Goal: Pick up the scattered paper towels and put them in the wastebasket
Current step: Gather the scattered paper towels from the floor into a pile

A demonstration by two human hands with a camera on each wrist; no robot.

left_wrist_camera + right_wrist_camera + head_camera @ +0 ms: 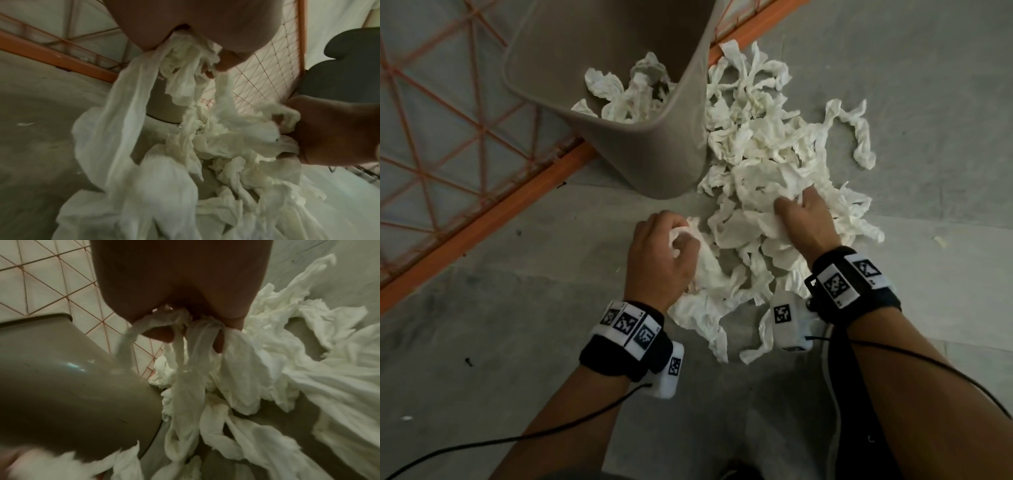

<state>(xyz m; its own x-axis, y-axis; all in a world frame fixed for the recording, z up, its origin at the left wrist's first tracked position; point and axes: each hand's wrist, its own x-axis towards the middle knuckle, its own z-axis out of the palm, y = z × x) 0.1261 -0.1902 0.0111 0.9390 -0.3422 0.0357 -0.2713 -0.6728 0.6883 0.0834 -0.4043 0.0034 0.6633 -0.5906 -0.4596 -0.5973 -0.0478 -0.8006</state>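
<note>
White paper towels [756, 164] are bunched tight in my left hand [661, 260] and right hand [808, 219]; next I think I lift them to the wastebasket [671, 144] at eleven o'clock.

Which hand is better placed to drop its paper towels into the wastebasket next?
Probably the left hand: it already grips a bunch of crumpled white paper towels and is nearer the grey-brown plastic wastebasket. The right hand grips towels deep in the pile.

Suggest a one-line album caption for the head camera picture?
Both hands, left and right, grab crumpled paper towels beside a partly filled wastebasket.
</note>
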